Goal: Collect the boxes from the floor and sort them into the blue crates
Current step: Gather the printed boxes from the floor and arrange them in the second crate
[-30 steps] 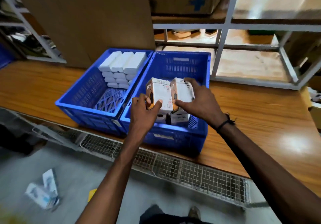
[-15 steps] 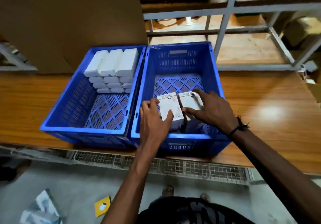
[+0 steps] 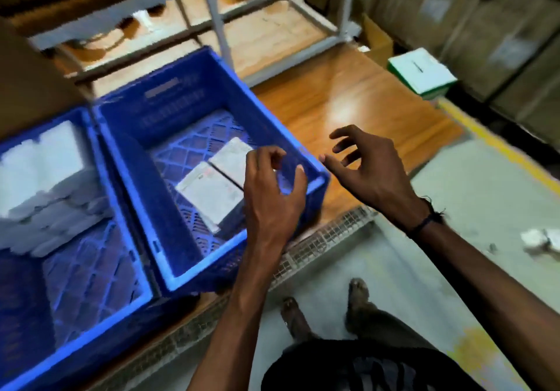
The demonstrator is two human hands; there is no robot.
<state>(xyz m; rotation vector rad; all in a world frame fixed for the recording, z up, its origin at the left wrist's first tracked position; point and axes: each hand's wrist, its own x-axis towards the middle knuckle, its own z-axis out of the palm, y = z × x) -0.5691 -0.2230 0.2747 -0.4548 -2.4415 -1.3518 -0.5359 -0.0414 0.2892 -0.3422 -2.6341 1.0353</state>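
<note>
Two blue crates stand side by side on a wooden table. The right crate holds two white boxes lying flat, side by side, near its front right corner. The left crate holds a blurred stack of white boxes at its back. My left hand hovers above the right crate's near right corner, fingers curled and apart, holding nothing. My right hand is in the air just right of that crate, over the table edge, fingers spread and empty. More small white boxes lie on the floor at the far right.
The wooden table runs back to a grey metal rack. A white and green box sits at the table's far right end. A wire mesh strip edges the table front. Large cardboard cartons line the right side. My feet stand on the grey floor.
Both hands have let go of the two boxes, which now lie in the right crate, and have lifted out to the right. The view has swung right.
</note>
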